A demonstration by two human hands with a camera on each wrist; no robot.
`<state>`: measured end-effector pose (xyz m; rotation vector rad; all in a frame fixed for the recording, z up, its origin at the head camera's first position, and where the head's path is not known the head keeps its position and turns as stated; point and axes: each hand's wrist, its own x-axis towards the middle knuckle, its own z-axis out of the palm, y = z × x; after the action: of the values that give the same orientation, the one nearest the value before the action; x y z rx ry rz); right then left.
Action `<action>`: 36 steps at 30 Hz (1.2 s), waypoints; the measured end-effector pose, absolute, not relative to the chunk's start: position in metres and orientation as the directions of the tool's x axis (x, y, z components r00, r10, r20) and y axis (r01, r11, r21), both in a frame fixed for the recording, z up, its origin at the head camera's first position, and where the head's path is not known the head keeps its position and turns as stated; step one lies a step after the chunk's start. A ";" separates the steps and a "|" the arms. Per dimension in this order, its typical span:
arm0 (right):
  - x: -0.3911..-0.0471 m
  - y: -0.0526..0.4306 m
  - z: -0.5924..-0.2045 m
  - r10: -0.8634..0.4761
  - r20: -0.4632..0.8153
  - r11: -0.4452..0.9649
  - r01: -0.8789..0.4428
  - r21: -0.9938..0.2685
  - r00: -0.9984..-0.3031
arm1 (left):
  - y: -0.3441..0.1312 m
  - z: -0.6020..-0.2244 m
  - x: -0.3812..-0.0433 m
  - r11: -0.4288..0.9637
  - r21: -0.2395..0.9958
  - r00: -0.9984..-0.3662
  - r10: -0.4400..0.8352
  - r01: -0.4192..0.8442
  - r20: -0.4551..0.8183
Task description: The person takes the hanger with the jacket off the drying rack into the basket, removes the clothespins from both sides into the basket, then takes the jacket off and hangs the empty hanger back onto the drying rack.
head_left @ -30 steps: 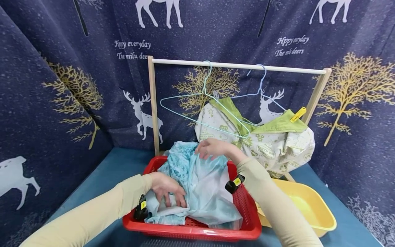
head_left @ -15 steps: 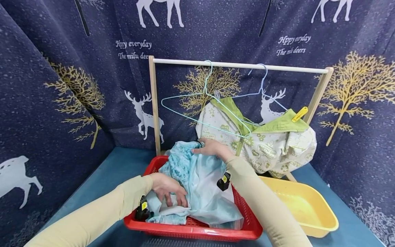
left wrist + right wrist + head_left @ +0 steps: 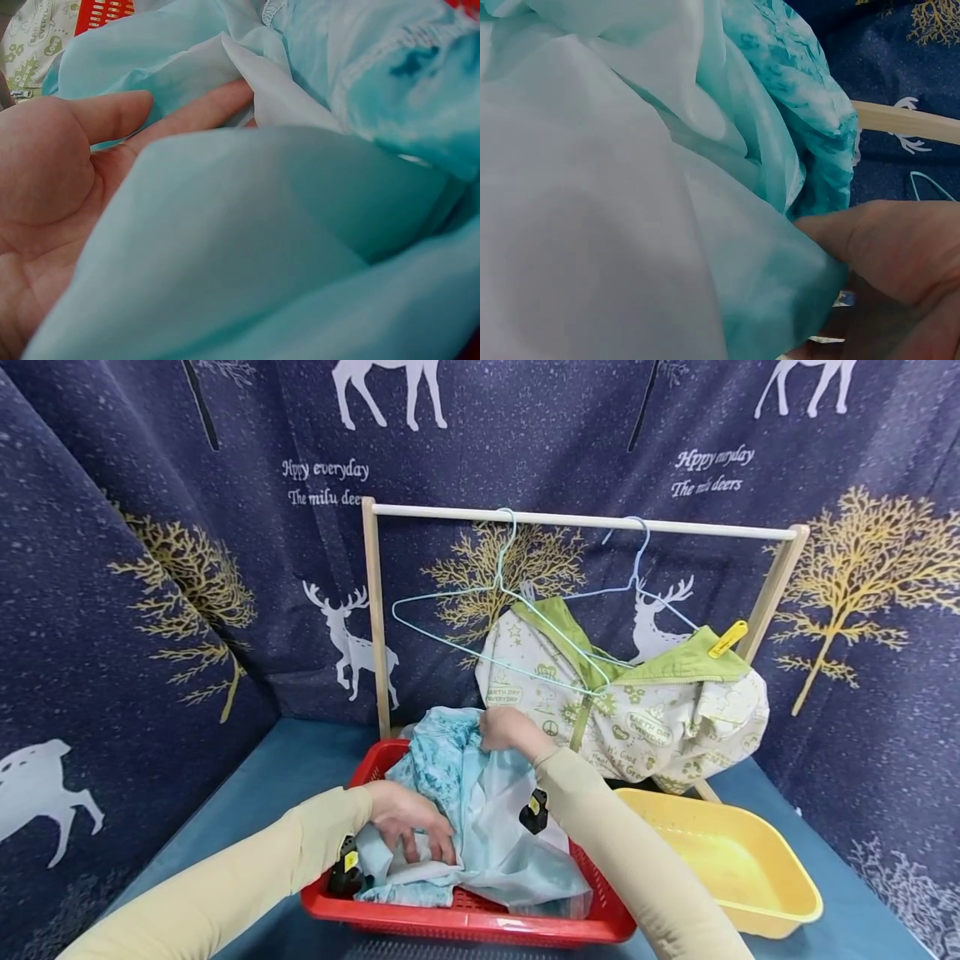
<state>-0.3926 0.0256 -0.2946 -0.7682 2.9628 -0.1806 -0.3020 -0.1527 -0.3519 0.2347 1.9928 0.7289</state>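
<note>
Centre of the head view, right hand (image 3: 513, 732) pinches top edge of pale-blue cloth (image 3: 486, 835). Lower left of centre, left hand (image 3: 408, 818): fingers (image 3: 202, 111) loosely extended among folds, thumb apart, no grip. Cloth heaped in red basket (image 3: 465, 929), lower centre. Yellow tub (image 3: 731, 870), lower right. Rack (image 3: 585, 521) above.

A right hand (image 3: 907, 266) grips the edge of a pale blue cloth (image 3: 682, 180) beside mottled turquoise folds (image 3: 784, 64), a wooden post (image 3: 907, 121) and dark blue curtain (image 3: 881, 71) behind
</note>
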 end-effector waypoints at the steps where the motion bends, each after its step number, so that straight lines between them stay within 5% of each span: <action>1: -0.390 0.027 -0.294 -0.488 -0.009 0.865 -0.482 -0.140 -0.873 | -0.153 -0.352 -0.302 0.803 0.582 -0.518 0.445 -0.130 -0.731; 11: -0.388 0.045 -0.292 -0.348 0.149 0.789 -0.375 -0.487 -0.926 | -0.153 -0.351 -0.299 0.802 0.583 -0.532 0.440 -0.130 -0.724; 19: -0.392 0.049 -0.287 -0.252 -0.045 0.629 -0.128 -0.767 -0.967 | -0.153 -0.345 -0.299 0.803 0.585 -0.522 0.451 -0.117 -0.724; 36: -0.357 0.057 -0.271 -0.450 0.053 0.449 -0.278 -0.849 -0.891 | -0.156 -0.317 -0.293 0.840 0.541 -0.594 0.462 0.053 -0.659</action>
<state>-0.3565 0.0569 -0.2705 -0.6391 2.5165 -1.4236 -0.2930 -0.1559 -0.3168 0.3741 2.1497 0.6015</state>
